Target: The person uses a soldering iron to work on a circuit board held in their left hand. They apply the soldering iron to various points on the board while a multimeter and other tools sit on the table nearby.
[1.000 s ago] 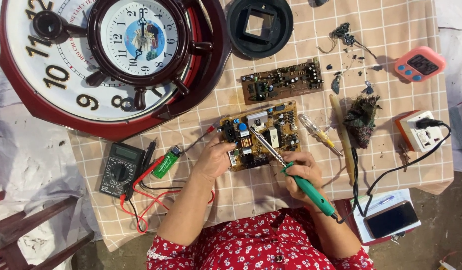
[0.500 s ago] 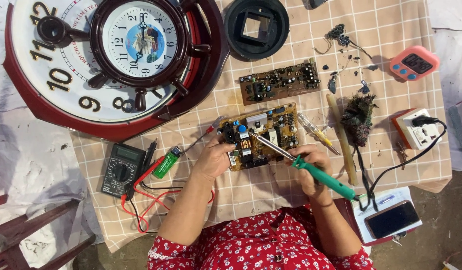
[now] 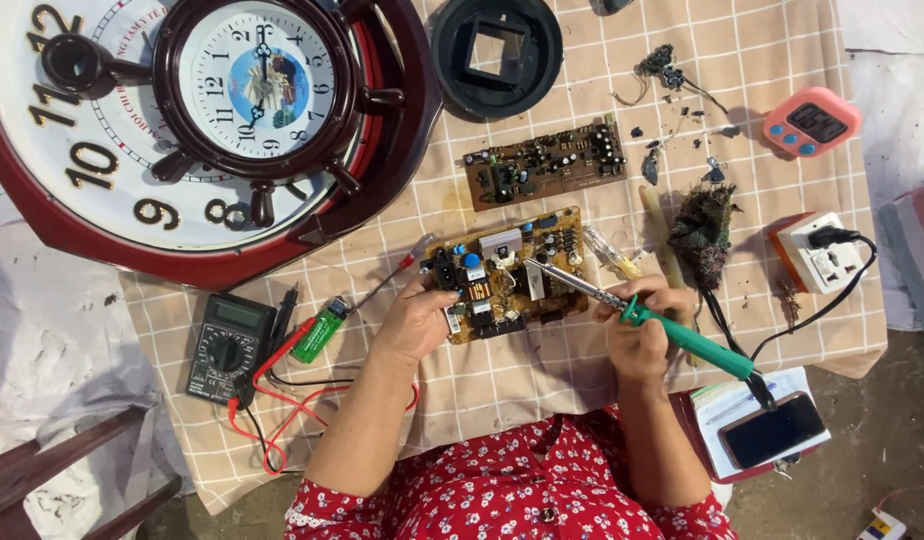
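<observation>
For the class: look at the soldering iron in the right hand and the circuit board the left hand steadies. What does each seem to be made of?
Soldering iron: the handle looks like glossy green plastic; the shaft and tip look like bare metal, silvery and shiny. The right hand grips the handle.
Circuit board: seemingly a stiff tan laminate, matt, carrying mixed plastic and metal components. The left hand holds its edge.

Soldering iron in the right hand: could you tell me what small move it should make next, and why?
Probably lower the tip a little onto the joint. The right hand holds the soldering iron slanted over the board, which the left hand steadies at its edge.
</observation>
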